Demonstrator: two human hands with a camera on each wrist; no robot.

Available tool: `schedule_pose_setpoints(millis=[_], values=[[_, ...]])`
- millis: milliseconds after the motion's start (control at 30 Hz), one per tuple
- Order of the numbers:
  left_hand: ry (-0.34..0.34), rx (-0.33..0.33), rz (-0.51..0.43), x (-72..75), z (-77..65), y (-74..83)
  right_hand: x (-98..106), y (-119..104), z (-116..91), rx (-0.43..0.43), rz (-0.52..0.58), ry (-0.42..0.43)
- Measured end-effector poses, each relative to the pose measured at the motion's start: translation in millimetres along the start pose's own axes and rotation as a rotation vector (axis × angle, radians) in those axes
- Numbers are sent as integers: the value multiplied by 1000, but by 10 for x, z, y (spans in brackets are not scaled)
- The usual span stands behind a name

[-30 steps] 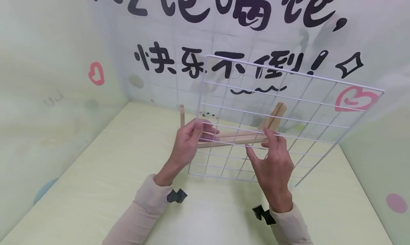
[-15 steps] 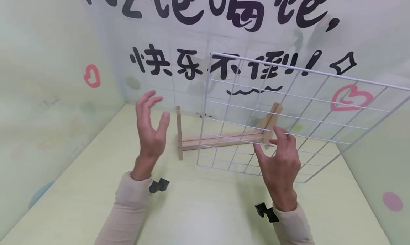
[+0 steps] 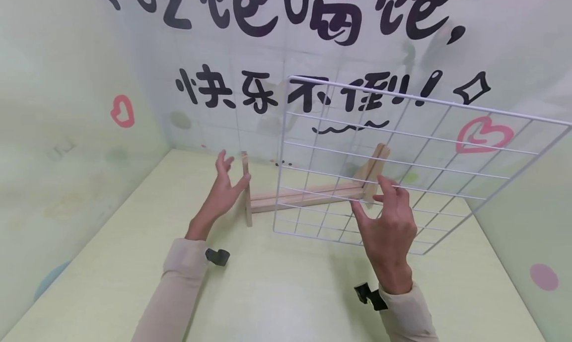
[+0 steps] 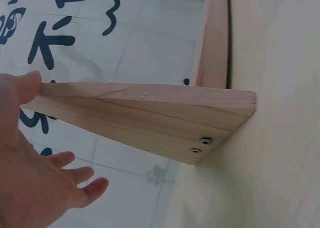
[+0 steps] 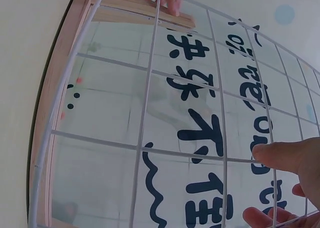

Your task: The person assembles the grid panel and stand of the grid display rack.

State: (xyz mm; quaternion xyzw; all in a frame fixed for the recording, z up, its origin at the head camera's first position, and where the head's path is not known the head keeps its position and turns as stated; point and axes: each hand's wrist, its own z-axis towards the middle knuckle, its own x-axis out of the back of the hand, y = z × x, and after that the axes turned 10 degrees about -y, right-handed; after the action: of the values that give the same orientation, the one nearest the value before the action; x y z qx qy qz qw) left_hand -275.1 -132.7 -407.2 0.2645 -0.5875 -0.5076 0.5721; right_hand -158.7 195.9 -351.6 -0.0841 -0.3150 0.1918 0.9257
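Observation:
In the head view my right hand (image 3: 391,233) grips a white wire grid panel (image 3: 410,96) between thumb and fingers, holding it tilted above the table. A wooden stand with a grooved crossbar (image 3: 263,203) and two end boards sits behind and left of it. My left hand (image 3: 221,195) is at the left end board (image 3: 248,208). Seen from the left wrist, its thumb touches the upper end of that board (image 4: 145,118) while the other fingers stay extended, apart from the wood. The right wrist view shows my right thumb (image 5: 285,158) across the grid wires.
A pale table (image 3: 277,292) carries the stand, with walls on the left, right and back. Black lettering (image 3: 263,91) and pink hearts decorate the walls. The right end board (image 3: 377,156) stands near the back wall, partly behind the grid.
My left hand has let go of the grid's left side, moved left, and come down to the stand's left end board. The grid, still in my right hand, has swung a little to the right.

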Motion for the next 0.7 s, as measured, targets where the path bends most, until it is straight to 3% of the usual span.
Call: schedule_pose_setpoints(millis=[100,267,467,700], values=[[-79,13,-10,-25,18,-63,-3,1,-4,2,-4,-9],[-134,37,26,-67,27,-97,-5,4,-1,2,-2,-8],[-133,38,34,-82,23,-122,-8,-8,-1,1,6,-1],[-132,-16,68,-87,14,-150,-15,-59,-12,9,13,6]])
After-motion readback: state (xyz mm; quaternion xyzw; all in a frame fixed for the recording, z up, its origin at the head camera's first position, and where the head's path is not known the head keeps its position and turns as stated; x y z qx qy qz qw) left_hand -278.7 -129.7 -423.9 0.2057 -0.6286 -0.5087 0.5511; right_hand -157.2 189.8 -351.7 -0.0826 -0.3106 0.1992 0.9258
